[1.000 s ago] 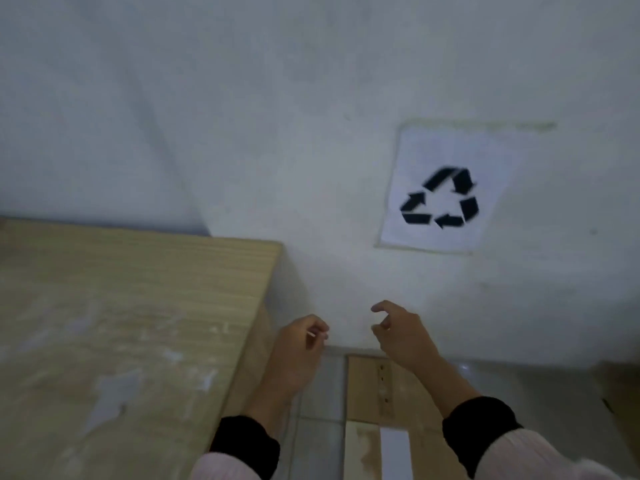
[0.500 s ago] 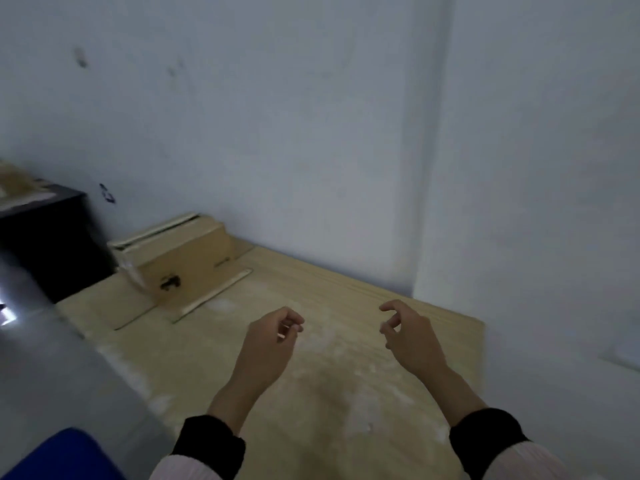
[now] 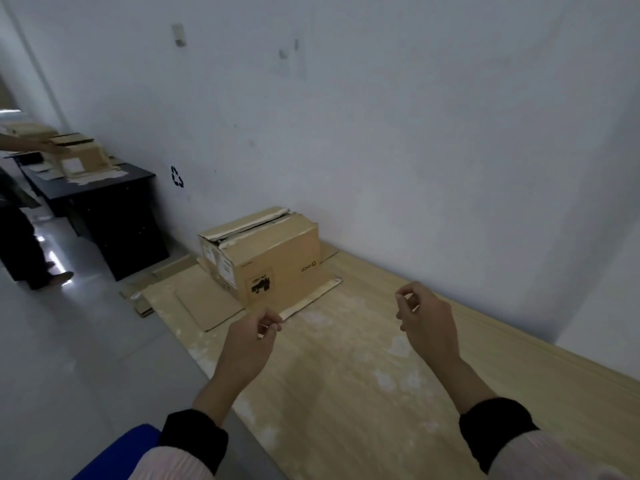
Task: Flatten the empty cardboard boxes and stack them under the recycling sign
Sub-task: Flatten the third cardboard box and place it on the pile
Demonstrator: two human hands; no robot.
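My left hand (image 3: 249, 341): fingers loosely curled, holding nothing, over the wooden table (image 3: 346, 393).
My right hand (image 3: 427, 323): likewise loose and empty.
Cardboard box (image 3: 277, 261): standing unflattened beyond both hands, nearer my left, untouched.
Recycling sign (image 3: 177, 176): on the wall, left of the box.

Single view, head-worn, wide-angle. Camera sits above the near end of the wooden desk (image 3: 346, 393), facing forward and down along it toward the white wall (image 3: 381, 133). Left hand (image 3: 247, 344) and right hand (image 3: 426, 323) close, lower centre. Cardboard box (image 3: 277, 258) mid-distance. Floor (image 3: 69, 341) and black desk (image 3: 86, 181) far left
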